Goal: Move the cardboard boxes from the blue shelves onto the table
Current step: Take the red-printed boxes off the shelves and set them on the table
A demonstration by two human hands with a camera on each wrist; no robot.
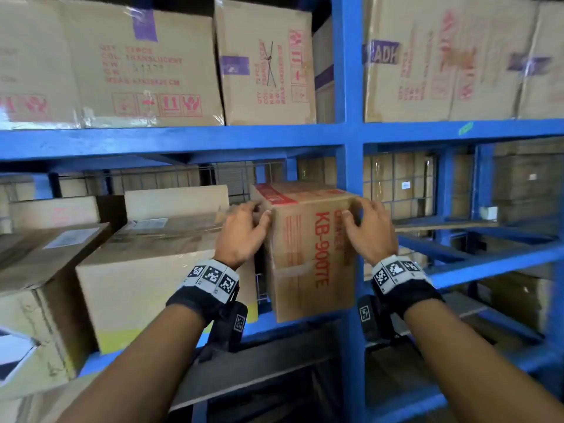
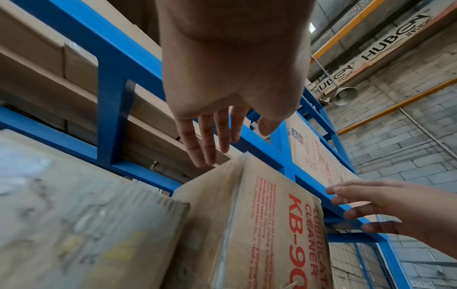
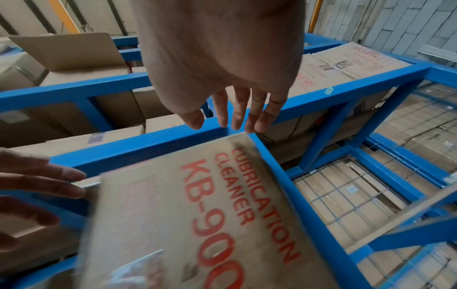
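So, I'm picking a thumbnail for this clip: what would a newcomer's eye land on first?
First the KB-900 box with its big red print, standing at the front edge of the middle blue shelf beside the upright post. Next the left hand and right hand at its upper corners, one on each side, fingers spread. Behind, red-printed cartons line the shelf above.

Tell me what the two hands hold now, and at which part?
Nothing is firmly held yet. The left hand and right hand flank the box at its upper side edges, fingers straight, not curled round it.
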